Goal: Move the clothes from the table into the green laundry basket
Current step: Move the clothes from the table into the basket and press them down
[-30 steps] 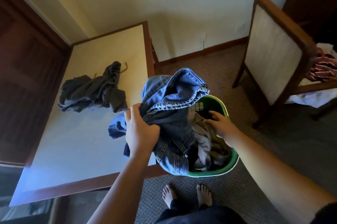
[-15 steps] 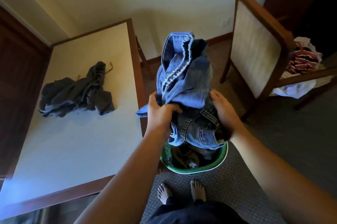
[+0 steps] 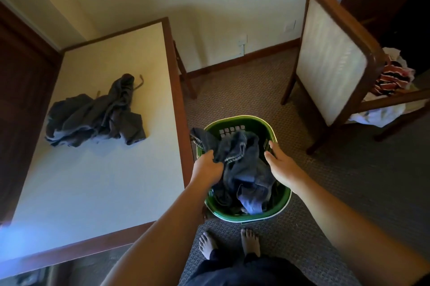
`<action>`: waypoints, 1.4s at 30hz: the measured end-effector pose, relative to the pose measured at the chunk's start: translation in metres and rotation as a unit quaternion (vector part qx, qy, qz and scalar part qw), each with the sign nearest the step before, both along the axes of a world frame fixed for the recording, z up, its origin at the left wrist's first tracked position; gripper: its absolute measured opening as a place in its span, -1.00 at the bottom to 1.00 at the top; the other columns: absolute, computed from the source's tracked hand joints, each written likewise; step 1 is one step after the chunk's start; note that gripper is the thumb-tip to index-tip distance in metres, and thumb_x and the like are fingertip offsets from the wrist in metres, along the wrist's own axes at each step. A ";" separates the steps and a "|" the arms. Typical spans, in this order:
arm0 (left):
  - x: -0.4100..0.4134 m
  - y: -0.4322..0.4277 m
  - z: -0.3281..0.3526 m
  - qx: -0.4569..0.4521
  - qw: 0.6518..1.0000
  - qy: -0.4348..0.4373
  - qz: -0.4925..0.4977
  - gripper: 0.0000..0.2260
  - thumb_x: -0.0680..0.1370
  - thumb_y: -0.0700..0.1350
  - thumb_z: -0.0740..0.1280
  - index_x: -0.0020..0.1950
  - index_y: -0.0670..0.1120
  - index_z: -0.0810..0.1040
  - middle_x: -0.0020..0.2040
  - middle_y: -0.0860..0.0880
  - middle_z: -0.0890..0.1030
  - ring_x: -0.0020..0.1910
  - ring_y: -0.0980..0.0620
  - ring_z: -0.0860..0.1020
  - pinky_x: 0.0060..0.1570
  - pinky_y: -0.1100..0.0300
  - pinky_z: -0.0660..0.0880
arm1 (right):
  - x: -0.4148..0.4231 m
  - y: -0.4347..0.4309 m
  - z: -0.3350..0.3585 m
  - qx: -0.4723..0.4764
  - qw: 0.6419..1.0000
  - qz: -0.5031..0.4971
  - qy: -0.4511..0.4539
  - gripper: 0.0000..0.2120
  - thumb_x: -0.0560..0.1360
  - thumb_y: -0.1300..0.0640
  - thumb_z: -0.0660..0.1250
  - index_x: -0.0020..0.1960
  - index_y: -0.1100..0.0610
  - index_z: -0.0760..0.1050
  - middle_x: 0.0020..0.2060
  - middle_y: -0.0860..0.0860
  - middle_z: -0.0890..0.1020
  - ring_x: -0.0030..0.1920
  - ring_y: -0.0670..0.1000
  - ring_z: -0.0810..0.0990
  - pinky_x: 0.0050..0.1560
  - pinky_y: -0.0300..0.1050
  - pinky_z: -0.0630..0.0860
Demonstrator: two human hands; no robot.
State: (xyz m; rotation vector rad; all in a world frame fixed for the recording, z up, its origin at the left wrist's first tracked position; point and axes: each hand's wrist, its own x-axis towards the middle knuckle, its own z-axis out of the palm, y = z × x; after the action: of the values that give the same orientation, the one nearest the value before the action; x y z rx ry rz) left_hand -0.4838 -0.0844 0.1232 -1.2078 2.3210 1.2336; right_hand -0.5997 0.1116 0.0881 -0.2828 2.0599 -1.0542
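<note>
Carpeted floor beside the table (image 3: 93, 181): my left hand (image 3: 206, 168) curls its fingers on the jeans (image 3: 244, 164), while my right hand (image 3: 282, 167) lies straight-fingered against them. I judge I'm tucking them into the green laundry basket (image 3: 235, 216). Next, I'd let go and reach for the grey garment (image 3: 93, 115) on the table.

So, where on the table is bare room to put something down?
The table is bare across its near half, from the grey clothes pile to the near wooden edge, and in the far strip behind the pile. The green laundry basket is crowded: jeans fill it, the left hand grips them, the right hand is beside them.
</note>
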 end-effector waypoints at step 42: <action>0.180 -0.410 0.051 -0.191 0.914 0.276 0.227 -0.57 0.66 -0.03 0.36 0.54 0.00 0.46 0.44 -0.03 0.52 0.39 -0.03 0.50 0.34 0.11 0.46 | 0.142 -0.503 0.087 -0.164 0.973 0.135 0.091 -0.53 0.72 0.01 0.18 0.61 -0.02 0.27 0.52 -0.06 0.42 0.52 -0.07 0.37 0.36 -0.26 0.27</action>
State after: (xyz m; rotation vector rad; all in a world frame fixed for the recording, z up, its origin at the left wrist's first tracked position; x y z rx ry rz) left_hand -0.3039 -0.4949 0.1743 -1.8056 2.8957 1.4609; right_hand -0.4573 -0.3917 0.1750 -0.8325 1.9264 -1.2304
